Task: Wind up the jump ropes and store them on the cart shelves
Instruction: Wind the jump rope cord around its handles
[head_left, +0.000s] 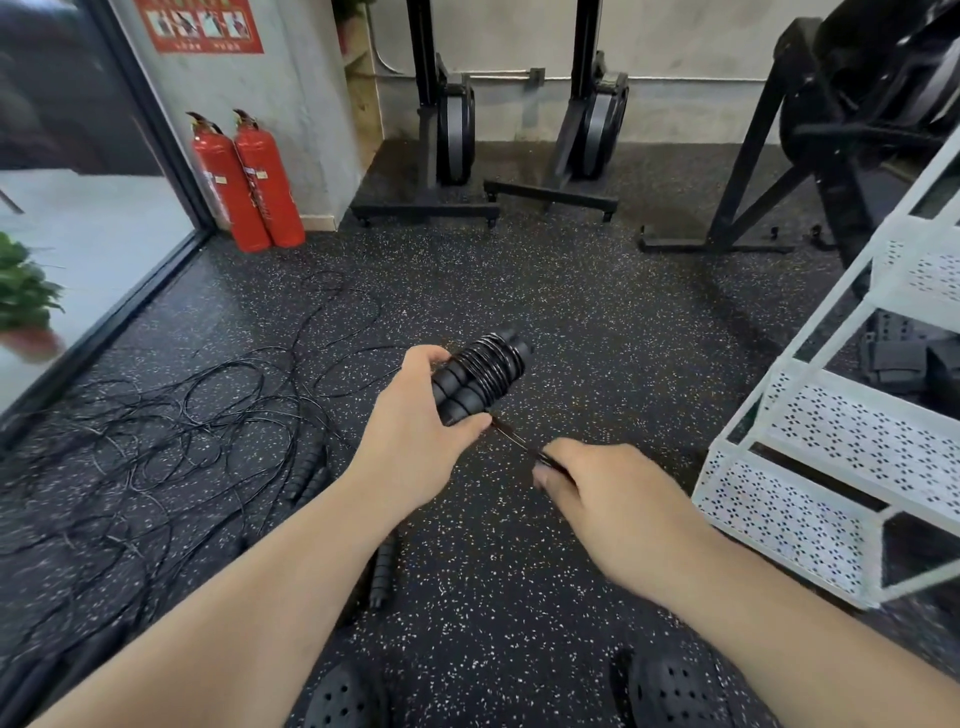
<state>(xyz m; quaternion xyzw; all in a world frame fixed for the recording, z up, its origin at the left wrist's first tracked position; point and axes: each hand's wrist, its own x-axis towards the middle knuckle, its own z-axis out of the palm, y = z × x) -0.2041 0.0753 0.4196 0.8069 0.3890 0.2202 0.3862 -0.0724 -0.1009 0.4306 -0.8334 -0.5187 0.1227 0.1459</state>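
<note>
Winding in hand: left hand grips the 2 paired handles, cord coiled around them. Right hand fingers pinch the cord tail. Next: tuck the tail, then shelve on the cart. Loose ropes remain on the floor.

I look down on a black speckled floor. Loose ropes sprawl in a tangle across its left side, with black handles lying at the tangle's right edge. Two red extinguishers stand by the far wall, and a white cart stands on the right.
</note>
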